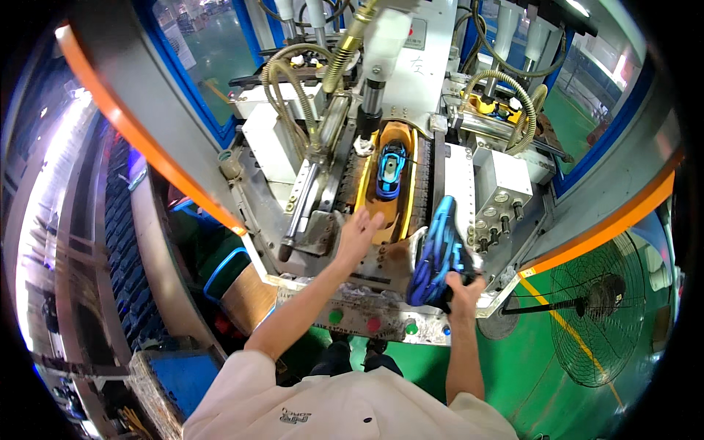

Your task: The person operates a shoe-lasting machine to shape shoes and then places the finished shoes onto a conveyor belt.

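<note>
Black character (416, 67) on white panel (411, 99); lettering (295, 416) on shirt (352, 414).

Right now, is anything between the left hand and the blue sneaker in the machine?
Nothing visible: only bare tan cradle shows between the left hand and blue sneaker. The right hand holds the second sneaker off to the side.

The shirt (352, 411) looks matt cloth, the upright rod (373, 95) glossy, smooth metal.
</note>
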The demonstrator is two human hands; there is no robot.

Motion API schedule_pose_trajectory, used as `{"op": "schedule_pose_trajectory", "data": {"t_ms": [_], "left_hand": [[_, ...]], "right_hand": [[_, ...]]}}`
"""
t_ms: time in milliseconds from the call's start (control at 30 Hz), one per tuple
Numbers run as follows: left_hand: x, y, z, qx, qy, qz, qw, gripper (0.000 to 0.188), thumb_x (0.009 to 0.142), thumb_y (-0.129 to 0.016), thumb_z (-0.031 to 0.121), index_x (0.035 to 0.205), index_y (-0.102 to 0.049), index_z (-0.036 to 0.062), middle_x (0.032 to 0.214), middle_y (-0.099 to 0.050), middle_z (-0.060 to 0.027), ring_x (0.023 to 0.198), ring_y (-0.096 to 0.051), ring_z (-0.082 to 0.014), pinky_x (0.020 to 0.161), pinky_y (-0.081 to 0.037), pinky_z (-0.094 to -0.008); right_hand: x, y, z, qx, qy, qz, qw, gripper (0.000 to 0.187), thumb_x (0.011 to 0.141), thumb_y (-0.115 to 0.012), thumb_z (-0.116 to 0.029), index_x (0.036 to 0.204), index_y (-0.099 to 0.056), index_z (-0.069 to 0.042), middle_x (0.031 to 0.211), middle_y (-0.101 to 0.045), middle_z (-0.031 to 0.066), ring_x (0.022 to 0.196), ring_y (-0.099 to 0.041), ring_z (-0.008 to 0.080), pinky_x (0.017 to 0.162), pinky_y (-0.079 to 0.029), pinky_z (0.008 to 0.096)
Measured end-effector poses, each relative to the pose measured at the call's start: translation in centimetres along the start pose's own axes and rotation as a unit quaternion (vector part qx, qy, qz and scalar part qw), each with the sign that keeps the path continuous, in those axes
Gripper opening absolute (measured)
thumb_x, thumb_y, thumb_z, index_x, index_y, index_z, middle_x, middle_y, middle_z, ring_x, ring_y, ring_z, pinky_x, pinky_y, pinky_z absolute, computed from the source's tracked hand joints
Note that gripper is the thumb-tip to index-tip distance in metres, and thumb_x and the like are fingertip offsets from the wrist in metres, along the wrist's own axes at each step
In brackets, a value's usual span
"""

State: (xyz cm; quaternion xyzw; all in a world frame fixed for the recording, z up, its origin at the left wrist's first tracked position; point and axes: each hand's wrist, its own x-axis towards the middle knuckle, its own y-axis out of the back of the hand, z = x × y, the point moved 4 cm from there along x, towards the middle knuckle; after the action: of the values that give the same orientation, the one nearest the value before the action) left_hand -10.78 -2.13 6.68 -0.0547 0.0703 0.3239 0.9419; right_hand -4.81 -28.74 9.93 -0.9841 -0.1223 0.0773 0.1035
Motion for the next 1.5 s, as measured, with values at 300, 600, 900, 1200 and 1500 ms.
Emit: {"op": "schedule_pose_trajectory", "data": {"t_ms": [300,600,900,1200,1500], "left_hand": [[20.7,-4.5,-4.4,0.376,0.007,0.118,0.919,0.073,0.076,-0.071,0.028,0.134,-0.038,-0.0034,0.121,-0.057,-0.0243,0.111,-0.056,-0.0378,0.095,-0.045,-0.0443],[1.8,6.1,1.2,-0.222,0.255,-0.016,0.941,0.048,0.074,-0.076,0.015,0.117,-0.056,0.0035,0.104,-0.060,-0.0050,0.093,-0.058,-0.0180,0.073,-0.048,-0.0390],[-23.1,20.5,5.7,-0.208,0.121,0.272,0.932,0.065,0.068,-0.078,0.011,0.124,-0.052,-0.0068,0.109,-0.064,-0.0107,0.095,-0.064,-0.0189,0.085,-0.051,-0.0308],[-39.8,18.3,-3.3,-0.309,0.201,0.596,0.713,0.078,0.073,-0.075,0.009,0.138,-0.032,0.0065,0.112,-0.056,-0.0153,0.106,-0.054,-0.0257,0.087,-0.045,-0.0463],[-55.5,13.1,-13.0,-0.479,0.169,0.698,0.505,0.032,0.082,-0.070,0.012,0.107,-0.057,-0.0036,0.103,-0.062,-0.0142,0.091,-0.062,-0.0258,0.075,-0.055,-0.0415]], "right_hand": [[6.7,2.6,-5.8,-0.197,0.140,0.118,0.963,0.062,0.069,-0.081,-0.021,0.119,-0.053,0.005,0.105,-0.061,0.0098,0.095,-0.057,0.0165,0.087,-0.046,0.0305],[27.4,-15.9,-3.9,-0.470,0.008,-0.115,0.875,0.036,0.065,-0.078,-0.024,0.073,-0.063,0.007,0.072,-0.061,0.0110,0.067,-0.057,0.0198,0.062,-0.046,0.0354],[28.8,-25.4,12.0,-0.642,0.084,0.050,0.761,0.059,0.072,-0.073,-0.027,0.112,-0.038,0.000,0.105,-0.062,0.0256,0.095,-0.064,0.0416,0.082,-0.052,0.0466],[2.5,-26.2,8.2,-0.307,0.410,-0.276,0.813,0.032,0.085,-0.053,0.008,0.114,-0.061,0.002,0.123,-0.058,0.0166,0.106,-0.060,0.0290,0.092,-0.046,0.0349],[-12.8,-22.9,29.1,-0.378,0.403,-0.488,0.675,0.019,0.091,-0.050,-0.007,0.108,-0.058,-0.001,0.097,-0.057,0.0179,0.093,-0.056,0.0323,0.077,-0.047,0.0383]]}}
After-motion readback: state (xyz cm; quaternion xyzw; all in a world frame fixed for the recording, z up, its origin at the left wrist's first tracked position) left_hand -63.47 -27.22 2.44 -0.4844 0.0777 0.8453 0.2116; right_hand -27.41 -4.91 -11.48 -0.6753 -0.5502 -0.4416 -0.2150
